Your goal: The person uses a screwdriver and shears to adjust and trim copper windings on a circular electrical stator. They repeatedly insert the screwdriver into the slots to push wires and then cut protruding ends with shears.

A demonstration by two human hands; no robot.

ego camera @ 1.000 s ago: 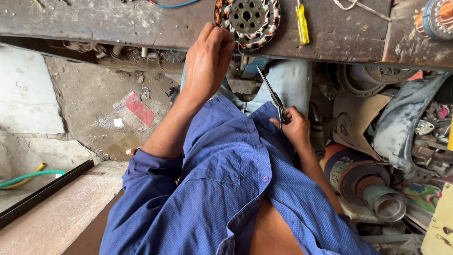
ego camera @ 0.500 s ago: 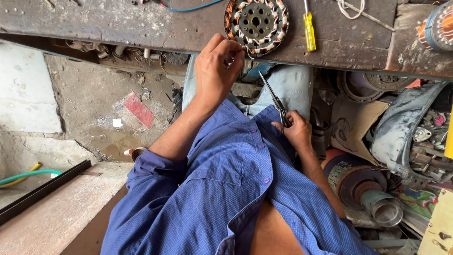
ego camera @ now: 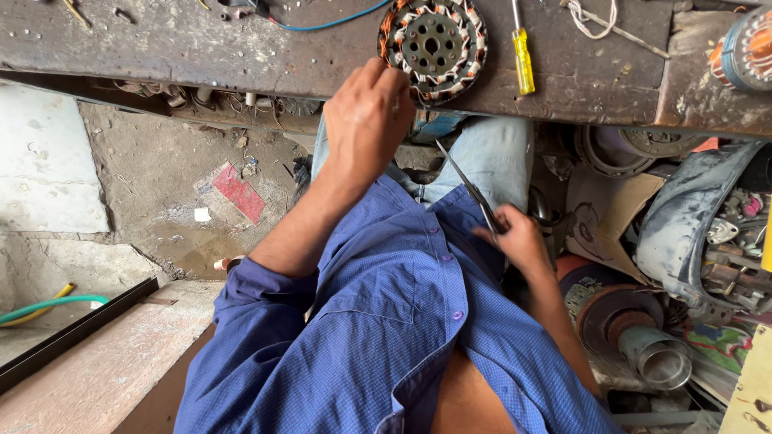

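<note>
My left hand (ego camera: 366, 120) reaches up to the near edge of a worn wooden workbench (ego camera: 201, 48) and touches the lower left rim of a round motor stator (ego camera: 433, 44) with copper windings. Its fingers are curled against the stator. My right hand (ego camera: 519, 241) rests low over my lap and grips a pair of dark scissors (ego camera: 470, 189), blades closed and pointing up toward the bench. I wear a blue shirt and pale jeans.
A yellow-handled screwdriver (ego camera: 523, 56) lies right of the stator, white string (ego camera: 599, 20) beyond it, another wound part (ego camera: 744, 48) at the far right. Metal motor parts and a cylinder (ego camera: 655, 358) crowd the floor at right. A green hose (ego camera: 48, 304) lies left.
The view has tilted down a little, so the bench and stator sit higher. My left hand stays at the stator's edge; my right hand with the scissors has lowered slightly.
</note>
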